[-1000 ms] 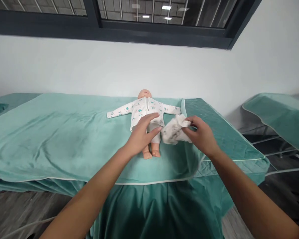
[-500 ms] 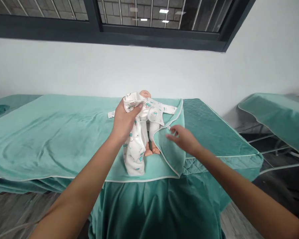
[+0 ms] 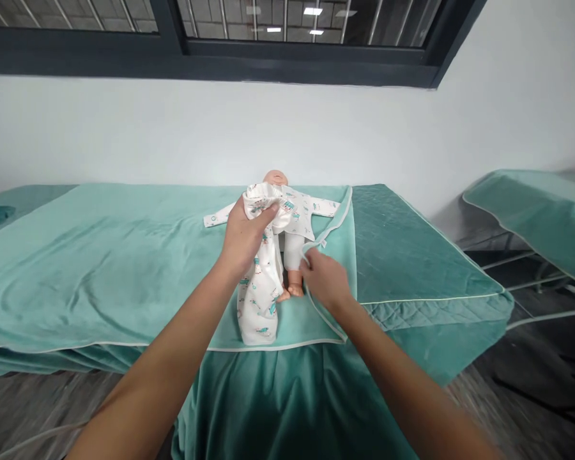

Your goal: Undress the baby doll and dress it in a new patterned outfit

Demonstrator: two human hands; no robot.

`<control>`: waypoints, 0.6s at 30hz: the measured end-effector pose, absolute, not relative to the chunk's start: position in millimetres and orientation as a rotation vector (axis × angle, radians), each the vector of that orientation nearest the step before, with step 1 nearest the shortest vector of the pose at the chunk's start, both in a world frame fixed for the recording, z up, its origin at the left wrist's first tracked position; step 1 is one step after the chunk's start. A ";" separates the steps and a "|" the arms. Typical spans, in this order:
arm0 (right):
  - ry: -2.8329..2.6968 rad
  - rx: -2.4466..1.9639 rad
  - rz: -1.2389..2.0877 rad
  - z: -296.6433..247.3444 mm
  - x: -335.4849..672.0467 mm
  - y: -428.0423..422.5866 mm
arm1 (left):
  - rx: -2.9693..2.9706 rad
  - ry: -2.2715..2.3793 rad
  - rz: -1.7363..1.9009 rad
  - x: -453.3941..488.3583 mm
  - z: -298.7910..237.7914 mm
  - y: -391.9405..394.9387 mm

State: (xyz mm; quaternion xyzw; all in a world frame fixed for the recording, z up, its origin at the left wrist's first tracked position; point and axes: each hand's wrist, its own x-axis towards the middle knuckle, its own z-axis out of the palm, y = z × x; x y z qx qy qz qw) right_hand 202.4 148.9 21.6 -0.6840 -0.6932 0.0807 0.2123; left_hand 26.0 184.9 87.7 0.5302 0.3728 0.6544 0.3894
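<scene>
A baby doll [image 3: 294, 255] lies on its back on the light-green blanket [image 3: 124, 255], its arms spread. It wears a white printed shirt [image 3: 299, 220], and its bare feet point toward me. In my left hand [image 3: 245, 236] is a bunched white printed baby garment [image 3: 261, 306], gripped at the top between thumb and fingers. One long part of it hangs down over the doll's leg on the left. My right hand [image 3: 326, 278] is closed on the pale-trimmed folded edge of the blanket, beside the doll's other leg. Its fingertips are partly hidden.
Under the blanket is a darker green bed cover [image 3: 402, 249] with a quilted side. A white wall [image 3: 172, 128] and a dark-framed window [image 3: 316, 64] stand behind. To the right, another green-covered bed [image 3: 541, 204] has metal rails below.
My right hand has moved left and closed on the blanket's folded edge, pulling it up slightly by the doll's leg. My left hand keeps its grip on the garment, shifted slightly right.
</scene>
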 end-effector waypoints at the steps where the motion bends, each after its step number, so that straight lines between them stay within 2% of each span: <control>1: -1.818 -1.874 0.237 21.6 220.6 147.2 | 1.345 0.944 1.670 24.8 87.2 185.5; 6: -0.909 -1.904 0.134 18.9 355.6 94.4 | 1.327 0.922 1.722 20.9 86.3 190.6; 10: -0.718 -2.158 0.144 5.7 435.5 30.3 | 1.307 0.899 1.695 20.8 86.4 193.0; 13: -0.754 -2.161 0.122 -6.9 439.3 12.4 | 1.311 0.902 1.658 22.1 88.1 188.9; 18: -1.170 -1.681 0.410 13.4 344.5 50.9 | 1.359 0.773 1.474 24.5 106.0 168.0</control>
